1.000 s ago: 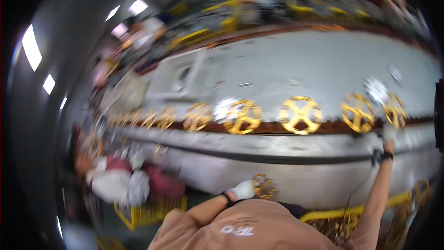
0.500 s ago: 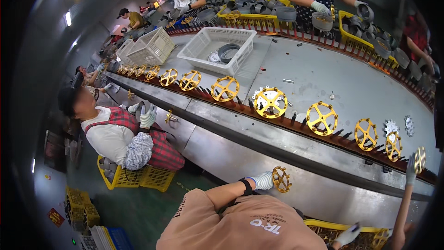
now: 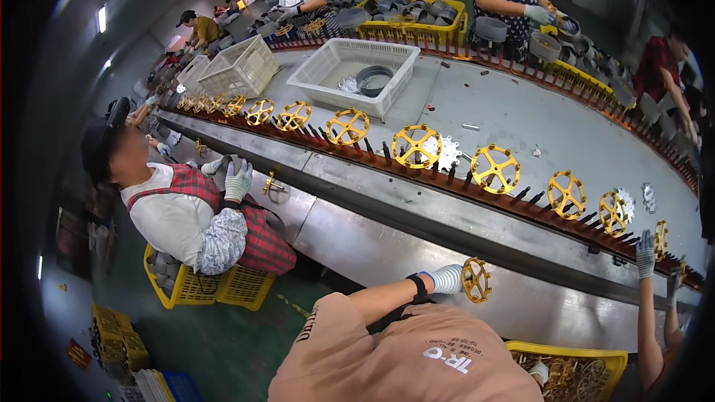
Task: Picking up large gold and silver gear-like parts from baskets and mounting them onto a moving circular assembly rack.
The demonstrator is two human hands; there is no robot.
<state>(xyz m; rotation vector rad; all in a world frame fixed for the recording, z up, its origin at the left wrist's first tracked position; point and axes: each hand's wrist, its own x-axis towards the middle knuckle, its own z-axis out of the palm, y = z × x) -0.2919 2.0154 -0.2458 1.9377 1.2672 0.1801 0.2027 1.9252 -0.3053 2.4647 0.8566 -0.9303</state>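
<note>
My left hand (image 3: 447, 280), in a striped white glove, is closed on a gold spoked wheel (image 3: 477, 281) with small lugs round its rim. The wheel is held up over the bare metal ledge (image 3: 387, 253). My right hand (image 3: 540, 372), also gloved, is low at the left part of a yellow basket (image 3: 614, 361) full of gold parts. Only a bit of that hand shows beside my tan shirt, and its fingers are hidden. Ahead, more gold wheels (image 3: 495, 170) stand on the dark pins of a moving line.
A co-worker in a red plaid apron (image 3: 186, 186) sits at left. Another person's gloved hands (image 3: 646, 254) reach to the line at right. A white crate (image 3: 357, 78) holding a grey ring stands on the table. Across it, people work beside yellow crates (image 3: 410, 26) of grey rings.
The gold wheels on the line have shifted left. My left hand and its wheel appear further right. My right hand has drawn left over the basket and shows less.
</note>
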